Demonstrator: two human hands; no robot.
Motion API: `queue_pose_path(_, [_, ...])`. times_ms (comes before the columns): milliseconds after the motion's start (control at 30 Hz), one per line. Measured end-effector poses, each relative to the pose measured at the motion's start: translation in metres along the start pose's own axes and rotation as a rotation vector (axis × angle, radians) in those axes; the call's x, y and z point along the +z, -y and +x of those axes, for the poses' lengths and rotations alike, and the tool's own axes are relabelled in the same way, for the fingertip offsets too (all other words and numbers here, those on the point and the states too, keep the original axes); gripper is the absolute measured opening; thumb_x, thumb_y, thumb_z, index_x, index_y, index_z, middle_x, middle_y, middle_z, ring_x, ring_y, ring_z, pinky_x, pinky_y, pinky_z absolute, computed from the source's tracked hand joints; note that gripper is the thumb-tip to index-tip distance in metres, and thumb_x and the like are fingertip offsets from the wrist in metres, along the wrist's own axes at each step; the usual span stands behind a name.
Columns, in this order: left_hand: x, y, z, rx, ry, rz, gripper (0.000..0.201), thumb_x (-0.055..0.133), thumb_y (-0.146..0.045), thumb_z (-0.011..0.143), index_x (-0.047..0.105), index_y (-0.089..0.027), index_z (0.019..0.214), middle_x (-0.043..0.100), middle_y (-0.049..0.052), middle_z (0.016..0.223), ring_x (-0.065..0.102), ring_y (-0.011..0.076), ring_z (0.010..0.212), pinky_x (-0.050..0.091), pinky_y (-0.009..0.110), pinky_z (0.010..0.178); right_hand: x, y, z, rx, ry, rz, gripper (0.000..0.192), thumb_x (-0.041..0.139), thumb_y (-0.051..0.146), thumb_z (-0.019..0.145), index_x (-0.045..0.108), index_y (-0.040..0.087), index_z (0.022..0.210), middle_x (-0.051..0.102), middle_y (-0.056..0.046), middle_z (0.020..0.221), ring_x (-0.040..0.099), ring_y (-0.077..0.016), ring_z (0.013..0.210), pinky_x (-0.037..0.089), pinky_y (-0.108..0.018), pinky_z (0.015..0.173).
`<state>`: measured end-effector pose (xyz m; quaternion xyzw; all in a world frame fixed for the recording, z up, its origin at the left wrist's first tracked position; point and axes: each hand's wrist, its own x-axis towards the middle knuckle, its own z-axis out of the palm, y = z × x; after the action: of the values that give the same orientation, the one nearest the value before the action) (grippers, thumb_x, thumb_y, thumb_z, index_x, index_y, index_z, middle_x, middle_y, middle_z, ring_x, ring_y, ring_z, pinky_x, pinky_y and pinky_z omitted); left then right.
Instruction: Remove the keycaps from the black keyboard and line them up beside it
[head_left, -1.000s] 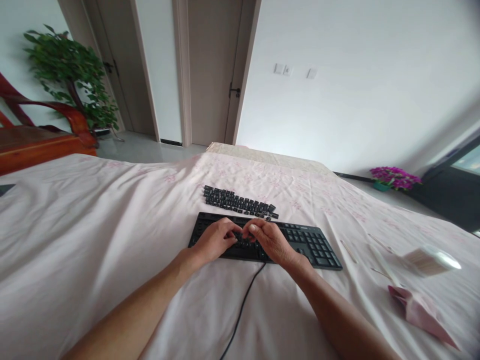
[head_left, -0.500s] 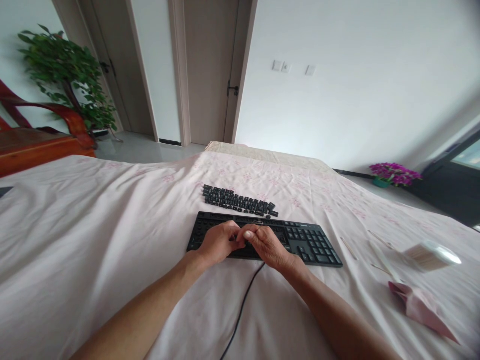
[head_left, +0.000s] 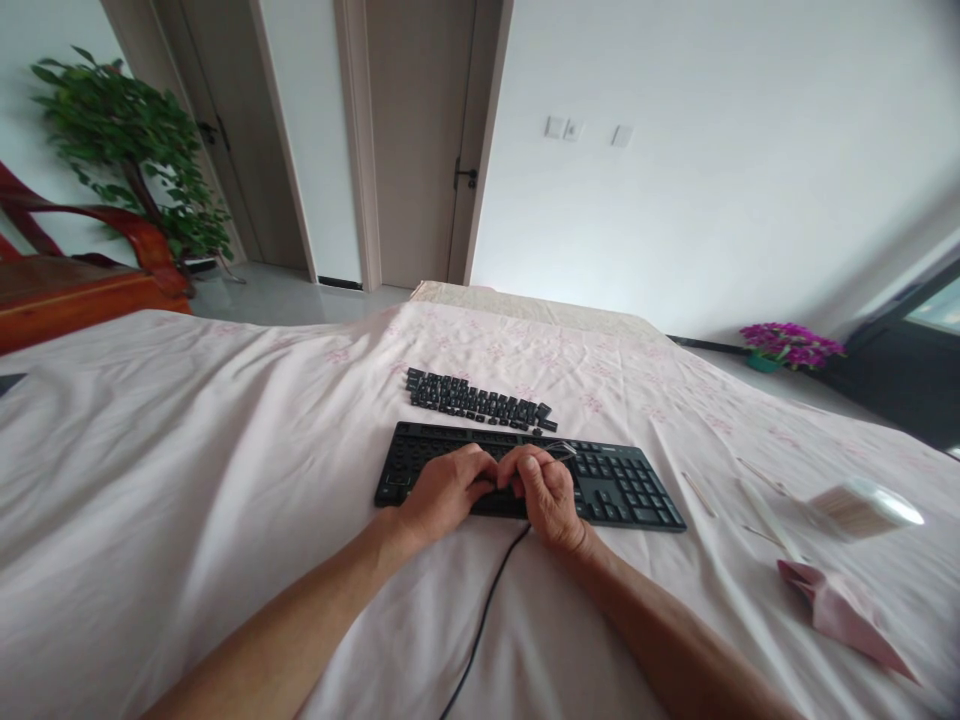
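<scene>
A black keyboard [head_left: 626,487] lies across the cloth, its main block largely stripped of keycaps and its right-hand keys in place. Both my hands meet over its middle. My right hand [head_left: 546,492] is closed around a wire keycap puller [head_left: 564,449], whose thin metal loops stick out past the knuckles. Fingertips of my left hand [head_left: 452,490] are pinched together against the right fingers; what they hold, if anything, is hidden. Behind the keyboard, loose black keycaps [head_left: 480,402] stand in slanted rows.
The keyboard's cable [head_left: 480,630] runs toward me over the pinkish cloth [head_left: 300,450]. At the right lie a clear tub of cotton swabs [head_left: 862,508], several loose swabs [head_left: 699,495] and a folded pink cloth [head_left: 847,620].
My right hand has turned more upright and shifted slightly right. The puller's wire loops now point right, beyond the knuckles. My left hand has moved slightly right with it.
</scene>
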<state>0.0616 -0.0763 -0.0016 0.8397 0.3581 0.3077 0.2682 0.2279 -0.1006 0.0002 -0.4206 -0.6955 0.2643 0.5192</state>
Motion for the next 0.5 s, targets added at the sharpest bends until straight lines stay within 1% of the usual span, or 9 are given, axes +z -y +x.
queue_pose_path(33, [0.000,-0.001,0.000,-0.005,-0.005,-0.029,0.009,0.054,-0.020,0.087,0.061,-0.021,0.081,0.060,-0.002,0.083,0.057,0.0128,0.079,0.040,0.022,0.071,0.000,0.001,0.000,0.017,-0.024,-0.008,0.051,0.033,0.044,0.097,0.060,0.017,0.063,0.053,-0.002,0.061,0.044,-0.0114,0.051,0.037,-0.025,0.051])
queue_pose_path(100, [0.000,-0.001,0.001,-0.026,-0.025,-0.079,0.009,0.053,-0.018,0.085,0.061,-0.020,0.081,0.060,-0.001,0.083,0.057,0.0129,0.079,0.041,0.022,0.071,-0.002,0.005,0.001,0.016,-0.007,-0.038,0.052,0.032,0.045,0.097,0.063,0.017,0.067,0.055,-0.003,0.064,0.046,-0.0123,0.052,0.038,-0.026,0.052])
queue_pose_path(200, [0.001,0.002,0.003,-0.085,-0.074,-0.190,0.009,0.054,-0.015,0.082,0.061,-0.020,0.086,0.063,-0.001,0.083,0.059,0.0133,0.079,0.044,0.023,0.072,-0.006,0.013,0.004,-0.080,0.072,-0.157,0.049,0.030,0.044,0.097,0.068,0.018,0.079,0.062,-0.007,0.075,0.054,-0.0171,0.068,0.045,-0.030,0.067])
queue_pose_path(267, [0.002,0.006,0.005,-0.139,-0.100,-0.277,0.017,0.054,-0.012,0.079,0.060,-0.019,0.093,0.065,0.000,0.085,0.061,0.0134,0.079,0.046,0.023,0.072,-0.010,0.019,0.006,-0.163,0.093,-0.245,0.045,0.030,0.041,0.097,0.069,0.020,0.088,0.065,-0.008,0.080,0.056,-0.0207,0.080,0.045,-0.034,0.079])
queue_pose_path(300, [0.002,0.008,0.006,-0.164,-0.106,-0.307,0.020,0.054,-0.010,0.077,0.060,-0.019,0.095,0.066,0.000,0.085,0.061,0.0134,0.079,0.047,0.024,0.072,-0.012,0.021,0.008,-0.197,0.095,-0.270,0.043,0.030,0.039,0.097,0.069,0.021,0.092,0.065,-0.008,0.080,0.056,-0.0216,0.084,0.044,-0.035,0.082])
queue_pose_path(367, [0.003,0.011,0.007,-0.198,-0.108,-0.328,0.022,0.055,-0.010,0.075,0.061,-0.018,0.094,0.067,0.000,0.084,0.062,0.0136,0.077,0.048,0.024,0.072,-0.017,0.023,0.010,-0.231,0.084,-0.283,0.038,0.031,0.035,0.097,0.067,0.021,0.101,0.065,-0.007,0.079,0.057,-0.0213,0.085,0.045,-0.035,0.084])
queue_pose_path(433, [0.004,0.013,0.008,-0.206,-0.107,-0.311,0.020,0.054,-0.010,0.075,0.063,-0.018,0.091,0.068,0.001,0.086,0.062,0.0135,0.077,0.048,0.025,0.073,-0.022,0.024,0.015,-0.200,0.052,-0.286,0.035,0.033,0.032,0.097,0.064,0.020,0.108,0.063,-0.005,0.076,0.058,-0.0190,0.080,0.046,-0.033,0.081])
queue_pose_path(500, [0.005,0.014,0.007,-0.204,-0.111,-0.282,0.020,0.054,-0.010,0.076,0.065,-0.019,0.091,0.068,0.001,0.088,0.062,0.0132,0.077,0.048,0.025,0.073,-0.029,0.023,0.022,-0.106,0.022,-0.324,0.034,0.034,0.031,0.097,0.063,0.019,0.110,0.061,-0.003,0.073,0.058,-0.0165,0.072,0.046,-0.029,0.075])
